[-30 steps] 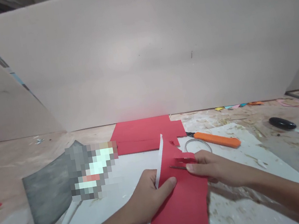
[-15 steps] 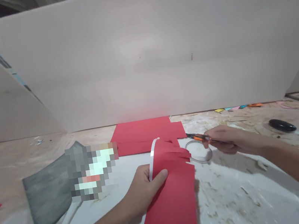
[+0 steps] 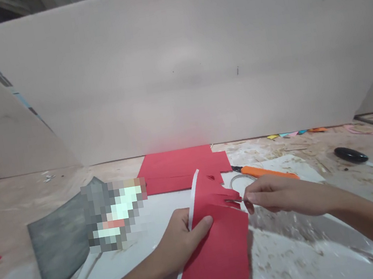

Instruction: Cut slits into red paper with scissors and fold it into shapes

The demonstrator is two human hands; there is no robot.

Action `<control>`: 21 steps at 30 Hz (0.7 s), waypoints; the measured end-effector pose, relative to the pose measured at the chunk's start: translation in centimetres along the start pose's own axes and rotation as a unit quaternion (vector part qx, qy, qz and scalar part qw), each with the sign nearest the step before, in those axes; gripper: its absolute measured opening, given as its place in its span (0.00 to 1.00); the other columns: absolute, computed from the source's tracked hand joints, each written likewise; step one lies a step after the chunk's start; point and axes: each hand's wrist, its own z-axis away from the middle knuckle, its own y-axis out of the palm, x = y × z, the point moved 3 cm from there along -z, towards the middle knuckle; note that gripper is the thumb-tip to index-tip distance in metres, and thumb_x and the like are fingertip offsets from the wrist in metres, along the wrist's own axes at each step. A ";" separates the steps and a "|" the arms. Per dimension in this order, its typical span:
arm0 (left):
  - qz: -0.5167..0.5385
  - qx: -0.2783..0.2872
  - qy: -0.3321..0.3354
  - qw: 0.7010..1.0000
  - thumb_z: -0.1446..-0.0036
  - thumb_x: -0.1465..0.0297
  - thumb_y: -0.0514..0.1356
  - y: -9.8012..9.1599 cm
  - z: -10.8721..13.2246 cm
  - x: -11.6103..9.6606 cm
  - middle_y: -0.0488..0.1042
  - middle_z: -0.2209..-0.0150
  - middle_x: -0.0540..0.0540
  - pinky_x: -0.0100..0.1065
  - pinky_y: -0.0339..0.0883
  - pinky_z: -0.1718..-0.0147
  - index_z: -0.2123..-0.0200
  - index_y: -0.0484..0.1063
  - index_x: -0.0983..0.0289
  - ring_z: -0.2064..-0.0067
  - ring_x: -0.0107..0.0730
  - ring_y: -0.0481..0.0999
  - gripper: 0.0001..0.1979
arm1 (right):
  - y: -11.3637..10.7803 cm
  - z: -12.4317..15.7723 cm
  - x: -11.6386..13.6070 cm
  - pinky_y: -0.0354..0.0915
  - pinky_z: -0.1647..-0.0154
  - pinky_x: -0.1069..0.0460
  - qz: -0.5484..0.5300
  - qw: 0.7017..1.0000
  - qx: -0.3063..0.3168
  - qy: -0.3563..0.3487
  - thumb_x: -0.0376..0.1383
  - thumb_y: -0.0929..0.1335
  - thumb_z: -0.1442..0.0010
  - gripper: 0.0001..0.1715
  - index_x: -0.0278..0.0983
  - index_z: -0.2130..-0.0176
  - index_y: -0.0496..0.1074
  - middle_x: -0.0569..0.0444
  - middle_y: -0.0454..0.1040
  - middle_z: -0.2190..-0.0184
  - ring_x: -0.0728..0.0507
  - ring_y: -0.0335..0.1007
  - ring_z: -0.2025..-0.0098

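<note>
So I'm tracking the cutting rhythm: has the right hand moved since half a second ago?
Yes. The right hand has come back from the orange craft knife toward the red paper sheet's fringed edge.

A single head-worn camera looks forward and down, close over the worktable (image 3: 331,248), facing a pale board wall (image 3: 175,66) straight ahead.

hands: left hand (image 3: 180,244) bare, no ring | right hand (image 3: 280,197) bare — forearms unsleeved, no watch
</note>
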 end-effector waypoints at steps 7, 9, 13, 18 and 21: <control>-0.006 0.020 0.026 0.999 0.45 0.57 0.65 0.0 -0.1 0.2 0.79 0.68 0.60 0.31 0.68 0.71 0.65 0.78 0.69 0.67 0.40 0.78 0.18 | 0.1 -0.1 0.4 0.51 0.72 0.54 0.003 1.000 0.005 -0.001 0.57 0.60 0.34 0.29 0.36 0.66 0.72 0.58 0.59 0.75 0.50 0.53 0.74; -0.011 0.021 0.031 0.999 0.43 0.57 0.64 0.0 -0.2 0.3 0.79 0.67 0.61 0.31 0.68 0.71 0.64 0.78 0.70 0.67 0.40 0.78 0.19 | 0.2 -0.1 0.4 0.49 0.74 0.54 -0.005 1.000 0.012 -0.002 0.56 0.60 0.34 0.28 0.36 0.67 0.71 0.59 0.57 0.76 0.50 0.51 0.75; -0.009 0.038 0.027 0.999 0.43 0.58 0.64 0.4 -0.1 0.1 0.79 0.68 0.60 0.32 0.68 0.71 0.60 0.78 0.70 0.67 0.41 0.78 0.19 | 0.7 -0.5 0.3 0.44 0.78 0.54 -0.024 0.999 0.026 -0.016 0.56 0.60 0.34 0.29 0.36 0.74 0.62 0.61 0.54 0.79 0.52 0.45 0.78; -0.015 0.040 0.031 0.999 0.42 0.58 0.63 0.6 0.0 0.2 0.79 0.67 0.60 0.33 0.68 0.69 0.60 0.78 0.70 0.66 0.41 0.78 0.19 | 1.4 -0.8 0.7 0.45 0.77 0.54 -0.049 0.998 0.000 -0.049 0.55 0.60 0.33 0.28 0.37 0.74 0.57 0.62 0.52 0.79 0.52 0.45 0.77; -0.020 0.031 0.026 0.999 0.41 0.57 0.62 0.5 -0.1 0.5 0.79 0.67 0.60 0.32 0.68 0.70 0.62 0.77 0.70 0.66 0.41 0.78 0.19 | 1.8 -1.0 0.7 0.46 0.76 0.54 -0.050 0.997 -0.004 -0.055 0.54 0.60 0.32 0.28 0.37 0.73 0.57 0.61 0.53 0.77 0.52 0.46 0.76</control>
